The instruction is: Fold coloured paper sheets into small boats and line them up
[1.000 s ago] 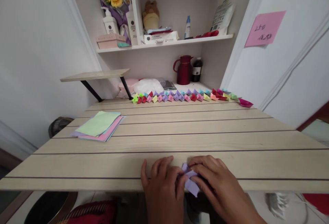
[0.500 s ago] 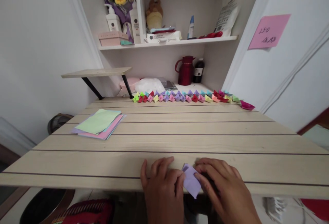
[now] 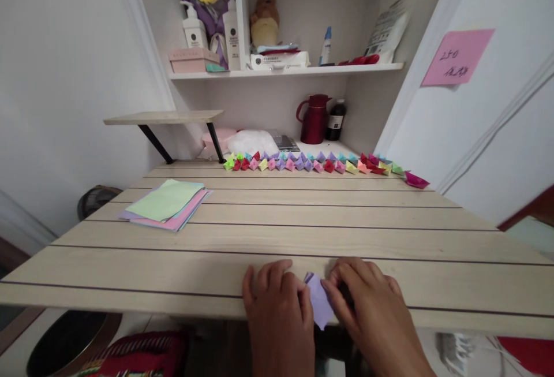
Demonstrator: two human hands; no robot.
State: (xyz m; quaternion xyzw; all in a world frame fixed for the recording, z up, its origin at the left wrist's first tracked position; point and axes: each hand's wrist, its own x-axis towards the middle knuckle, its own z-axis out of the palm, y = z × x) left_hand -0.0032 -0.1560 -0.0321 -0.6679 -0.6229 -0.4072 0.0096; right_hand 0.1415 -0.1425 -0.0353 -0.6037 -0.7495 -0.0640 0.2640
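Note:
A small folded piece of lilac paper [image 3: 319,303] lies at the near edge of the wooden table [image 3: 303,232], one corner hanging over the edge. My left hand [image 3: 277,313] presses on its left side with fingers curled down. On the right side my right hand [image 3: 367,308] pinches it with bent fingers. A long row of small folded paper shapes [image 3: 311,163] in many colours runs along the far side of the table. At the row's right end sits a magenta paper boat [image 3: 416,179].
A stack of coloured paper sheets [image 3: 167,204], green on top, lies at the left. Behind the table are a dark red jug [image 3: 314,118], a dark bottle [image 3: 335,118], a raised wooden shelf [image 3: 164,117] and a white shelf [image 3: 285,70] with bottles and boxes. A pink note [image 3: 456,56] hangs on the right wall.
The lilac paper has been folded flatter and turned between my fingers. Both hands stay at the near edge; the view has shifted slightly.

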